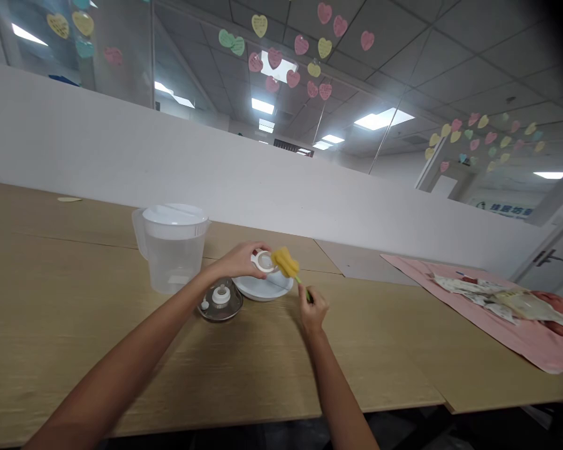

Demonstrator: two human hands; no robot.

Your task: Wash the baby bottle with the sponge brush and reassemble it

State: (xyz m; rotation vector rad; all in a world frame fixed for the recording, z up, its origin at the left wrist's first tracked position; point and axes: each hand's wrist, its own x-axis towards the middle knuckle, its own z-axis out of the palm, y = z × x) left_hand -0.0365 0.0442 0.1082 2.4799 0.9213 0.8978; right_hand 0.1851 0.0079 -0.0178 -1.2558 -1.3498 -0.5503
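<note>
My left hand [244, 259] is closed around a white ring-shaped piece [264, 261], which looks like part of a feeding bottle; the fingers hide some of it. In my right hand [313, 307] is the green handle of a sponge brush, its yellow sponge head [286, 262] close beside the ring. Below both hands stands a shallow white bowl [267, 290]. A metal tray [221, 312] to its left, under my left forearm, carries a bottle teat in a white collar [221, 295] and a small white piece [205, 305].
A lidded clear pitcher [174, 250] holding water stands left of the tray. On the wooden table [192, 387], a pink mat [511, 337] at the right bears a doll [551, 301] and cloths [478, 290]. A low white wall [263, 194] runs behind the table.
</note>
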